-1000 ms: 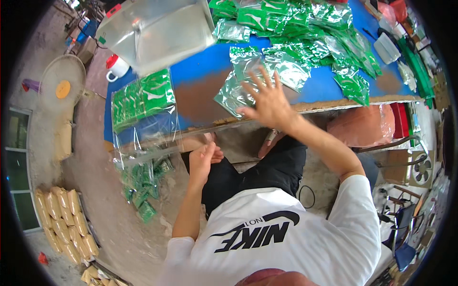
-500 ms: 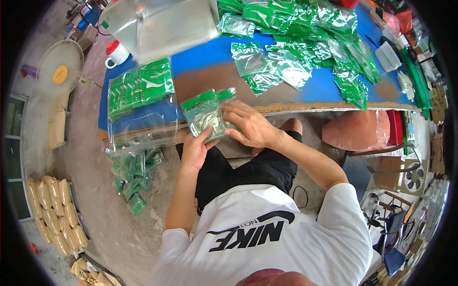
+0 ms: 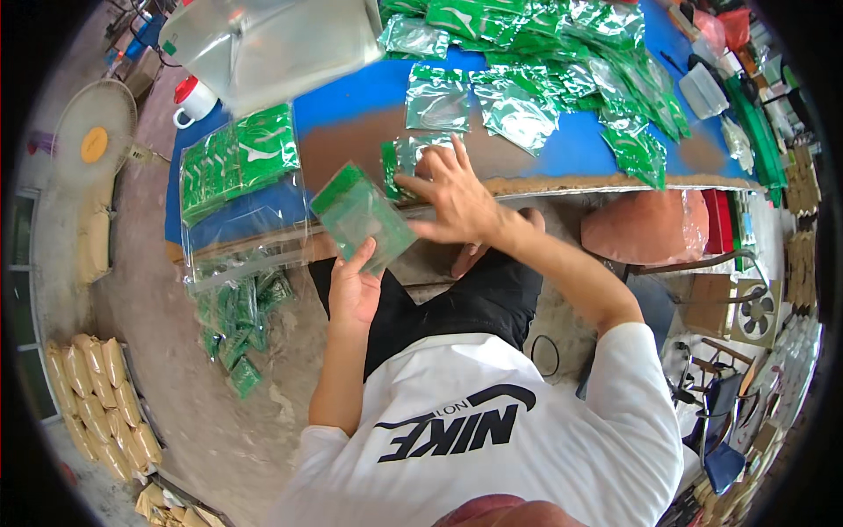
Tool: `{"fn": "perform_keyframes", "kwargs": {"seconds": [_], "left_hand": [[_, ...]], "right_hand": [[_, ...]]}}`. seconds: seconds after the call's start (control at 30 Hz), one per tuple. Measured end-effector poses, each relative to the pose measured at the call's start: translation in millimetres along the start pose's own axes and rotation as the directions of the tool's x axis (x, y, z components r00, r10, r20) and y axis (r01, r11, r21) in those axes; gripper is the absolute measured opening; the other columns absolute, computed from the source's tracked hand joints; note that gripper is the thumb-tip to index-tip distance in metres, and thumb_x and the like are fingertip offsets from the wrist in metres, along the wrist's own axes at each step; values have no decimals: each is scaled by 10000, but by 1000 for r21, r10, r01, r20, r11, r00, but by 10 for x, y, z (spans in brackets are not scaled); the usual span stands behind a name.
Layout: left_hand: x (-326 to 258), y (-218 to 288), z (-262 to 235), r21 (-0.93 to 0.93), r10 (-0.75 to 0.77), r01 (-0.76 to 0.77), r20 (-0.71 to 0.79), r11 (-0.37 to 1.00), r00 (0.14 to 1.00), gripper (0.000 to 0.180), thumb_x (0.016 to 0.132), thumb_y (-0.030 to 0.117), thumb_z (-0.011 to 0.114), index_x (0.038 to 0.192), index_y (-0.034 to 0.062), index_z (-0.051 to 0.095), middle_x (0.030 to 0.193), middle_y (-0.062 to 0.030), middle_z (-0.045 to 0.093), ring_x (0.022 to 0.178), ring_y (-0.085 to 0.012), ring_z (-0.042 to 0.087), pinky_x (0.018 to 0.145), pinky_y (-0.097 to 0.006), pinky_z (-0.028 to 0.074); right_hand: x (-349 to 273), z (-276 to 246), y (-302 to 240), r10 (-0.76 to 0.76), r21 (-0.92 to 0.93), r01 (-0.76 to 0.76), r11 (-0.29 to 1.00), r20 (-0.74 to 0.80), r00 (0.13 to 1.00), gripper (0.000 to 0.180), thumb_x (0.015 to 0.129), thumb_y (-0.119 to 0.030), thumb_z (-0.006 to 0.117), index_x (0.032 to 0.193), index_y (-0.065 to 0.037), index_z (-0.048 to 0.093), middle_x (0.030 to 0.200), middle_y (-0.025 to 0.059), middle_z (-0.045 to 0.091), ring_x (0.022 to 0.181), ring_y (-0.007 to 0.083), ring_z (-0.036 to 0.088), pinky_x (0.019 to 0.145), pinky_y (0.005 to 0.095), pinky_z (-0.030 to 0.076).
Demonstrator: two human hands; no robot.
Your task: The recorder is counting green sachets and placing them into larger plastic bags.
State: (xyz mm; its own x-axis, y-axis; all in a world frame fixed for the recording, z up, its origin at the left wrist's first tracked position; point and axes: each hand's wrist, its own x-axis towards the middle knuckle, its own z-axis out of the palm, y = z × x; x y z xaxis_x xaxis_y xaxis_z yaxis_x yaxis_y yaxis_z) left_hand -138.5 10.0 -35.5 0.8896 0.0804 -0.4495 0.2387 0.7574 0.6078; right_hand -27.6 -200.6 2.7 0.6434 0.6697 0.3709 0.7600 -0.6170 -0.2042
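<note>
While the person sits at the blue table (image 3: 351,110), the left hand (image 3: 353,290) holds a green sachet (image 3: 363,216) up from below, with the fingers closed on its lower edge and the thumb on the front side. This sachet is tilted and hangs just in front of the table edge, a little to eleven o'clock from the hand. The right hand (image 3: 452,200) is wide open with the fingers spread; it grips nothing, and the palm lies flat on another clear-and-green packet (image 3: 402,158) at the near edge of the table, at three o'clock from the held sachet. Just beside this hand, at twelve o'clock, one more silvery packet (image 3: 436,104) lies alone on the blue surface. Toward one o'clock a big loose heap of green packets (image 3: 571,61) covers the far part of the table. At nine o'clock from the left hand, a large transparent bag (image 3: 239,189) with stacked green sachets inside hangs over the table edge. A white mug with red lid (image 3: 190,101) stands near the far left corner.
</note>
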Motion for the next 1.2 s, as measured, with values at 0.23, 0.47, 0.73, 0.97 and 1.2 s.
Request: {"fn": "perform_keyframes", "kwargs": {"seconds": [0.23,0.47,0.73,0.97,1.2], "left_hand": [[116,-265,269,-134,-149,153,39,979,988,497,895,55,717,1338,76,494,1271,-64,599,1191,-239,583,1046,-452,470],[125,-213,194,56,-30,27,61,998,998,407,929,77,680,1309,48,538,1256,-80,631,1145,-241,631,973,-422,528],[175,-222,211,152,-19,1,120,988,993,450,900,40,706,1314,9,533,1255,-85,615,1154,-196,601,1016,-344,476],[271,-383,435,154,-130,96,227,983,965,460,903,18,683,1330,20,510,1268,-75,606,1173,-206,595,1010,-362,487],[304,-332,331,24,-31,28,141,999,989,483,905,7,670,1354,42,495,1285,-79,594,1192,-221,586,1029,-381,479]], "right_hand": [[154,248,35,205,632,-196,750,59,977,343,1002,-150,509,1310,-42,612,1197,185,568,1158,322,533,1009,423,426],[0,41,563,49,-241,-102,965,-216,975,447,1007,-352,498,1258,8,586,1269,225,600,1209,391,552,1047,460,422],[-378,-514,494,471,103,-465,879,-46,881,448,994,-362,532,1261,-6,587,1351,239,539,1275,438,471,1079,497,372],[-684,-338,267,-24,399,-13,917,88,996,429,970,-326,558,1282,-35,597,1349,215,562,1329,371,477,1150,566,271],[-520,-208,611,157,-74,-164,984,-86,984,518,958,-420,568,1304,-35,579,1379,233,534,1346,443,421,1138,614,249]]}}
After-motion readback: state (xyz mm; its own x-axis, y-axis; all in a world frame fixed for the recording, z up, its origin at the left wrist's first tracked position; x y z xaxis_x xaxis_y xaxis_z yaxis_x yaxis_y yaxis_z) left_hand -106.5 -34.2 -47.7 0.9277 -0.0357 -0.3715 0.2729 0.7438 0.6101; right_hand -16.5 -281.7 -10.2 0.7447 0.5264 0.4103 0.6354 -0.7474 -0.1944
